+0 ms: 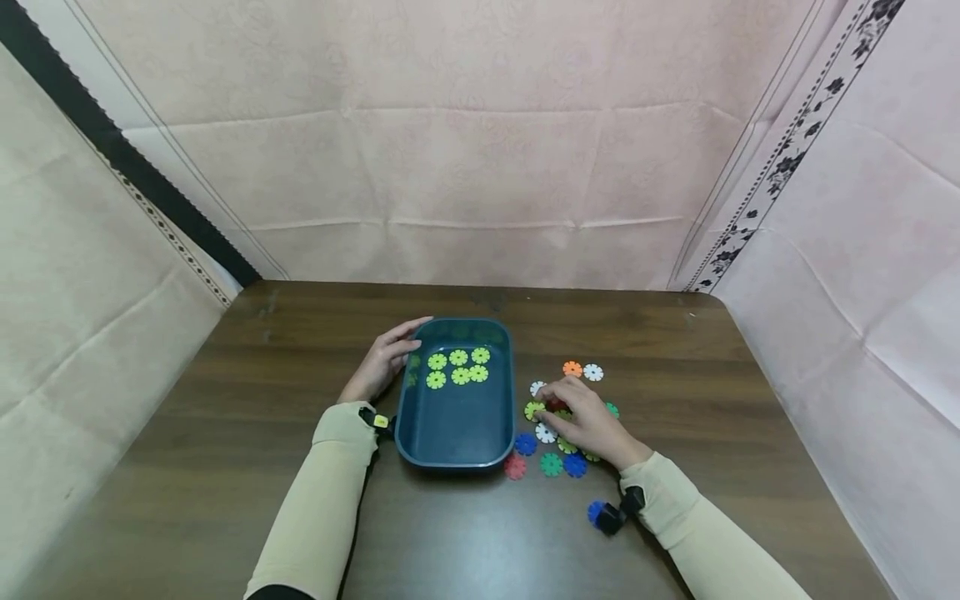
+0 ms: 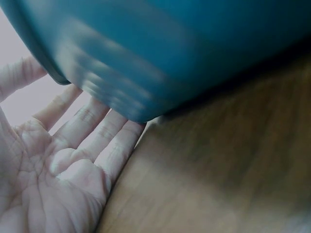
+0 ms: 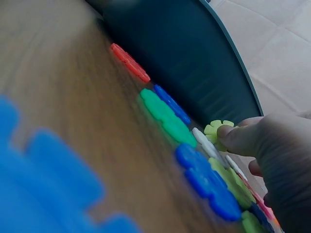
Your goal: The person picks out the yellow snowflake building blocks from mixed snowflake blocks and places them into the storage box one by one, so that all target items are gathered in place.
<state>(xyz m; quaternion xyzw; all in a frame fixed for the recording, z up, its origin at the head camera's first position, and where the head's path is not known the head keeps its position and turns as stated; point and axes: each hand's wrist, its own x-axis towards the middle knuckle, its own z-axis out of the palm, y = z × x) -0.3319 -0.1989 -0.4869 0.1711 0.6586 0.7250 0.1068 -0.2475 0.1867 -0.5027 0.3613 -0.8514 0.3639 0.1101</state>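
A dark blue tray (image 1: 454,429) holds several yellow-green notched plastic discs (image 1: 458,357) shaped like flowers. My left hand (image 1: 381,364) rests against the tray's left side, fingers extended along its wall in the left wrist view. To the right of the tray, my right hand (image 1: 588,419) pinches a yellow-green flower disc (image 3: 217,132) between thumb and index finger, close beside the tray wall. Under and around that hand lie more flower discs, among them a white one (image 1: 546,432), a green one (image 1: 551,464) and a blue one (image 1: 575,465); the palm hides some of them.
An orange disc (image 1: 572,368) and a white disc lie beyond the right hand. A red disc (image 1: 515,466) sits by the tray's near right corner. Another blue disc (image 1: 596,512) lies nearer, beside the right wrist camera. Pale cloth (image 1: 480,167) hangs around the wooden table (image 1: 300,467).
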